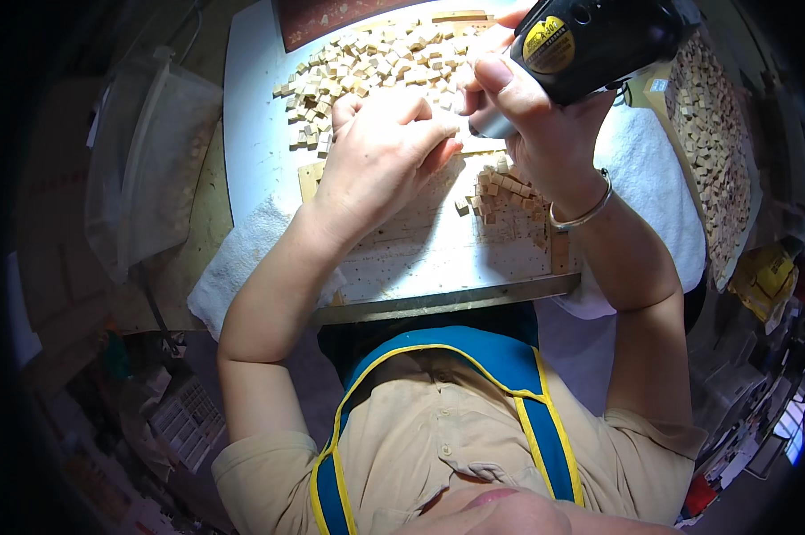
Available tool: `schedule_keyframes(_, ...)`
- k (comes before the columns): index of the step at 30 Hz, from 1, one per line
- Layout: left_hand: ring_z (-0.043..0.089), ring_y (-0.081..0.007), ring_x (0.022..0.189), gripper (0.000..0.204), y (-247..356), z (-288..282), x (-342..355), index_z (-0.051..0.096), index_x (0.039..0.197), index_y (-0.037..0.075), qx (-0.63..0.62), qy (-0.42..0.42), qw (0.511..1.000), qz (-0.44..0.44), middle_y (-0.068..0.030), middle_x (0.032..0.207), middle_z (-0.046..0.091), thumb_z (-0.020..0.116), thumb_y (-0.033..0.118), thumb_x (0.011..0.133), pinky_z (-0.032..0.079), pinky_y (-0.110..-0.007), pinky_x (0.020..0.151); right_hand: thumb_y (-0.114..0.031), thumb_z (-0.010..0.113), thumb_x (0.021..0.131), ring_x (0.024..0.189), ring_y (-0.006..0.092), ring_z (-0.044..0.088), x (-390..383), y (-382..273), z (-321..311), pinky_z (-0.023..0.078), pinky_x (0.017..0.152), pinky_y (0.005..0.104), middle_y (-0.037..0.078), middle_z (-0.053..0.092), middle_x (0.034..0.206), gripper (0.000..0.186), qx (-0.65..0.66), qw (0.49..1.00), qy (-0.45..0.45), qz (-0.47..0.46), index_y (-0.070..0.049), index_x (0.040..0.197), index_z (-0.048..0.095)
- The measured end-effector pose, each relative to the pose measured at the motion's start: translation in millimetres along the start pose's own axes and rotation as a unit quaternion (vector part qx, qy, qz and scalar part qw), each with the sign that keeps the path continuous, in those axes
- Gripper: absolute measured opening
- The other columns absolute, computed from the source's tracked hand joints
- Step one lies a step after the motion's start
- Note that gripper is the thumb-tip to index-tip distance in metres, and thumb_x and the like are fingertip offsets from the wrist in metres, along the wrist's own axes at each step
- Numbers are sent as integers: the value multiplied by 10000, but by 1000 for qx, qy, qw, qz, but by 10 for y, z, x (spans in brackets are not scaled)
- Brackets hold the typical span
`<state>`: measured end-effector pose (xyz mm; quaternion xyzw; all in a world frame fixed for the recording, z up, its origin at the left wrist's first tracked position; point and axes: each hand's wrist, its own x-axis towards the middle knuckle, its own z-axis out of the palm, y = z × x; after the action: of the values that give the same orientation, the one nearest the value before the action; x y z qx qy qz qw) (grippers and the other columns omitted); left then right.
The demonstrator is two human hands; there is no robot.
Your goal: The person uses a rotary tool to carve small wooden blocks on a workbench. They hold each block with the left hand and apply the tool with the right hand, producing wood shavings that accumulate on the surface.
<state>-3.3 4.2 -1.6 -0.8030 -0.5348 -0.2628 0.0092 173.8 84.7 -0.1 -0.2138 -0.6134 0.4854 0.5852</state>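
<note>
Over the white work board (394, 263) my two hands meet close together. My left hand (380, 156) is closed, thumb and fingers pinched; whatever small piece they hold is too hidden to make out. My right hand (554, 134) is wrapped round a black tool (616, 45) with a round yellow label and a silver nose, which points toward my left fingertips. Behind my hands spreads a loose heap of small pale wooden cubes (336, 76). A smaller cluster of wooden cubes (507, 192) lies below my right hand, some in a row.
White towels lie at the board's left (242, 259) and right (648, 187) edges. A translucent plastic bin (153, 160) stands on the left. Many more cubes fill a tray (710, 134) at right. Behind the heap is a reddish-brown panel (349, 20). A wooden strip (309, 181) lies by my left wrist.
</note>
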Motion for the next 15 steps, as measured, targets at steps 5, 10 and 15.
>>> schedule_keyframes(5, 621, -170, 893, 152, 20, -20, 3, 746, 973, 195, -27, -18, 999, 0, 17, 894, 598, 767, 312, 878, 334, -427, 806, 39, 807, 764, 967, 165, 663, 49, -78, 14, 590, 826, 335, 89, 623, 1113, 654, 16, 999, -13, 24, 7, 1319, 461)
schedule_keyframes(10, 630, -184, 895, 146, -16, 55, -22, 728, 926, 190, -87, -15, 996, -32, 22, 890, 611, 793, 296, 848, 357, -425, 797, 49, 798, 771, 957, 165, 663, 24, -53, 26, 595, 809, 337, 88, 628, 1093, 631, 93, 994, -34, 38, 12, 1308, 467)
schedule_keyframes(15, 635, -203, 870, 191, -45, 86, -13, 704, 886, 180, -142, 6, 989, -49, 19, 867, 632, 841, 272, 790, 396, -391, 759, 53, 796, 785, 971, 164, 668, 47, -8, 10, 601, 799, 335, 89, 639, 1112, 627, -98, 993, -44, -46, 11, 1314, 463)
